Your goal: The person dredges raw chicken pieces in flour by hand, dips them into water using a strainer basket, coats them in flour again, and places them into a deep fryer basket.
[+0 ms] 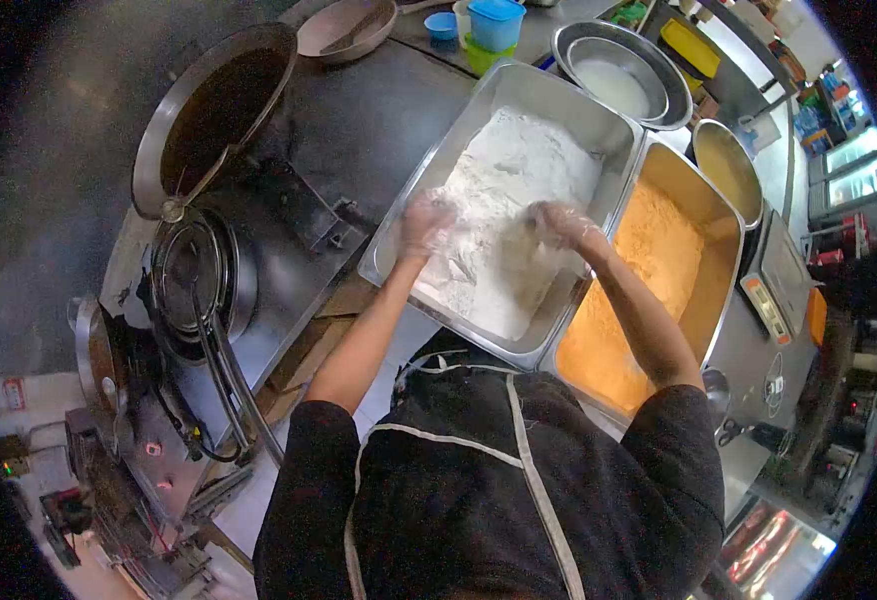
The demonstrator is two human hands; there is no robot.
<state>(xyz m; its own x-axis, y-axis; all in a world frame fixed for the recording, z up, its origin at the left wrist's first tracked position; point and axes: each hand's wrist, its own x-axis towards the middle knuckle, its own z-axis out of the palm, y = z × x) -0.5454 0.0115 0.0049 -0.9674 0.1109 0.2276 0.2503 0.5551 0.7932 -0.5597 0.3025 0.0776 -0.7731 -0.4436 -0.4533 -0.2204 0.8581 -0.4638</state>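
Note:
A deep steel pan point(384, 250) in front of me holds white flour point(534, 165). My left hand point(429, 222), in a clear plastic glove, is at the pan's left side over the flour, smeared by motion. Opposite it, my right hand point(564, 228), gloved too, reaches in near the right wall. Its fingers point down to the left and are blurred, so I cannot make out whether they hold anything. Between the hands the flour has a hazy, yellowish patch point(529, 265). Against the right wall stands a second steel pan point(734, 270) with orange powder point(659, 240).
To the left are a wok of dark oil point(224, 110) and round strainers point(194, 270) with long handles. Behind the pans sit a bowl of whitish liquid point(614, 85) and a blue container point(497, 25). At right are a bowl of yellowish liquid point(729, 170) and a scale point(767, 300).

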